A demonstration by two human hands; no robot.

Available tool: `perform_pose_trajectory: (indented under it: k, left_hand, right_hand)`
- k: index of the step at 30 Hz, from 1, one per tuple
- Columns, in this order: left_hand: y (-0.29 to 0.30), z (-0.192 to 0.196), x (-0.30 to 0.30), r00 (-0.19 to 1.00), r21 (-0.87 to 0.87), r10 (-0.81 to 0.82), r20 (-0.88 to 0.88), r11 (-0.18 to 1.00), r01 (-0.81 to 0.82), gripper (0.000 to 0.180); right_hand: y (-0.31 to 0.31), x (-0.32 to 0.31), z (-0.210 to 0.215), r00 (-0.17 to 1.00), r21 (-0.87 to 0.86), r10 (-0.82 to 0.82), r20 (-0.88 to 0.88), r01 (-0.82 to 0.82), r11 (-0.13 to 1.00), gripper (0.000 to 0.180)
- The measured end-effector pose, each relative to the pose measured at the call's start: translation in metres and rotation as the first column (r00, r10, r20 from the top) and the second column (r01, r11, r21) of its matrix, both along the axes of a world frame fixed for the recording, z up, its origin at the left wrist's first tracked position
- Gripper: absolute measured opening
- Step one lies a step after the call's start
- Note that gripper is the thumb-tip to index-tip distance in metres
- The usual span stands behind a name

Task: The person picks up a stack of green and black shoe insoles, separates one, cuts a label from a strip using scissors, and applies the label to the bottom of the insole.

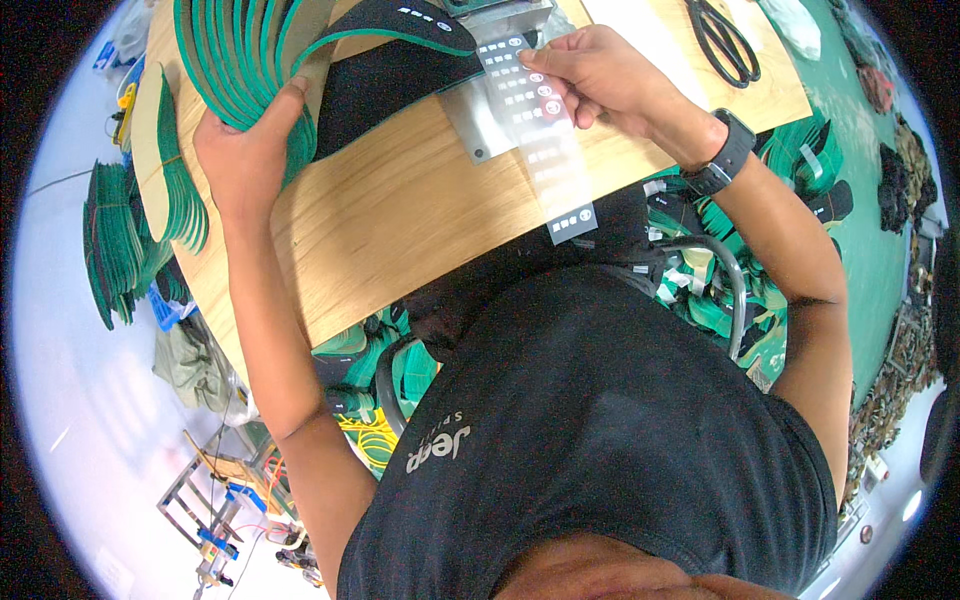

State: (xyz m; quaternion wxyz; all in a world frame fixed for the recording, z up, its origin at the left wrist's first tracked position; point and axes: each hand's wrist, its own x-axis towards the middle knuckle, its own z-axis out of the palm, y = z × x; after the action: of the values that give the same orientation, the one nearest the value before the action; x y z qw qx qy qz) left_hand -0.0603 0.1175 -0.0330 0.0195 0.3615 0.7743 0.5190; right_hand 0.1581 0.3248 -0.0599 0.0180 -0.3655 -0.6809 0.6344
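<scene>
At the upper left, my left hand point(245, 160) is closed around the lower end of a fanned stack of insoles point(235, 60) with green edges, its thumb pressing on them. One black-topped insole point(400, 22) curves out from the stack to the right, with a white print near its end. My right hand point(625, 85) pinches a strip of transfer labels point(560, 175) between thumb and fingers; the strip has rows of white marks and hangs past the table's near edge. Beneath the strip a shiny metal plate point(470, 125) juts from a grey metal machine part point(510, 18), mostly cut off.
Black-handled scissors point(722, 45) lie at the right on the wooden table point(370, 235). More insole stacks, one tied bundle point(175, 165) and another bundle point(108, 245), are at the left edge. Heaps of green insoles point(715, 275) sit below the table, beside a curved metal chair arm point(738, 290).
</scene>
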Motion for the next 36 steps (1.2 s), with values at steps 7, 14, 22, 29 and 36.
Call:
perform_pose_trajectory:
  k: [7, 14, 22, 29, 36]
  left_hand:
    - [-0.002, -0.005, -0.002, 0.999, 0.031, -0.041, 0.006, 0.999, 0.04, 0.027]
    - [-0.002, -0.007, 0.0, 0.997, -0.013, -0.082, -0.014, 0.997, 0.082, 0.027]
    - [-0.01, 0.001, 0.017, 0.986, -0.122, 0.029, -0.164, 0.991, -0.049, 0.028]
    - [-0.023, 0.008, -0.016, 0.858, -0.078, -0.372, 0.354, 0.903, 0.423, 0.057]
    - [-0.004, 0.032, -0.044, 0.787, -0.618, -0.552, 0.277, 0.525, 0.586, 0.088]
  right_hand:
    - [-0.01, 0.0, 0.015, 1.0, 0.006, -0.007, -0.009, 0.007, 1.0, 0.036]
    - [-0.019, 0.006, 0.023, 0.998, 0.055, -0.003, -0.07, 0.007, 0.998, 0.035]
    - [0.01, 0.026, 0.016, 0.928, 0.331, 0.267, -0.259, -0.174, 0.927, 0.021]
    - [0.096, 0.053, 0.047, 0.974, 0.649, -0.05, -0.22, 0.184, 0.738, 0.022]
    - [0.067, 0.073, 0.034, 0.858, 0.651, 0.054, -0.511, 0.345, 0.677, 0.009]
